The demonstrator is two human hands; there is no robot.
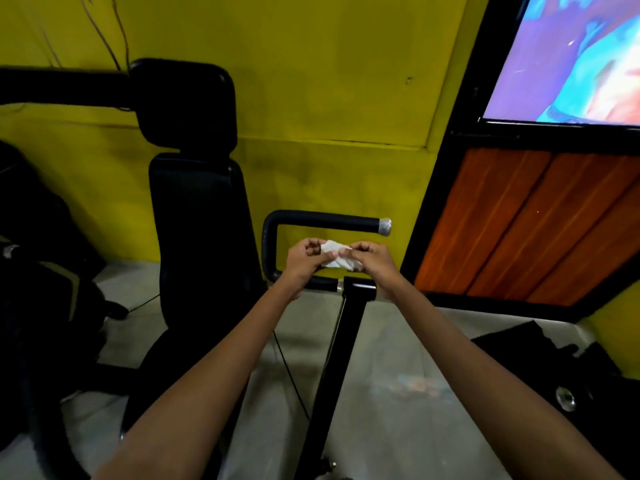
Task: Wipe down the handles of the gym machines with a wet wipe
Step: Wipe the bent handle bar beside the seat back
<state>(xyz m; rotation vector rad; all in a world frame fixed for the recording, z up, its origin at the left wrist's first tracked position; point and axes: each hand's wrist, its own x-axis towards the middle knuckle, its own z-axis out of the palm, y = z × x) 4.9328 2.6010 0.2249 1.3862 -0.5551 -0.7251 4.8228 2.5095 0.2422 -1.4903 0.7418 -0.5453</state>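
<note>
Yellow-walled gym [329, 64]: hands [341, 259] pinching wipe [337, 258]

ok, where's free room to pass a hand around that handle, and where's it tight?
Open: above the handle's top bar, against the yellow wall; also past its capped end toward the wood panel. Tight: inside the handle loop, where the left hand and right hand pinch the wipe; and leftward, by the seat back.
</note>
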